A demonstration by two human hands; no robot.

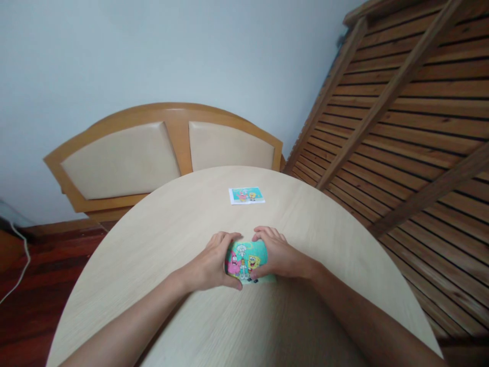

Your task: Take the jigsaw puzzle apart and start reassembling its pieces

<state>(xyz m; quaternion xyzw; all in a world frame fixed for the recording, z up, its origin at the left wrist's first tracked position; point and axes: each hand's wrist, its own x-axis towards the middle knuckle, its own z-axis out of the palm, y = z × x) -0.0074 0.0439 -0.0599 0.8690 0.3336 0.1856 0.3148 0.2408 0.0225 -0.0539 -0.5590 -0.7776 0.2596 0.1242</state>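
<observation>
A small teal cartoon puzzle lies flat on the round pale wooden table, close in front of me. My left hand cups its left edge with curled fingers and the thumb along the lower edge. On the opposite side my right hand presses the right edge, fingers bent over the top corner. Both hands grip the puzzle from the two sides. A small picture card with the same cartoon figures lies farther back on the table, apart from both hands.
Behind the table stands a wooden bench back with two beige cushioned panels against a pale wall. A slatted wooden frame leans at the right. Dark red floor and a white cable show at the left.
</observation>
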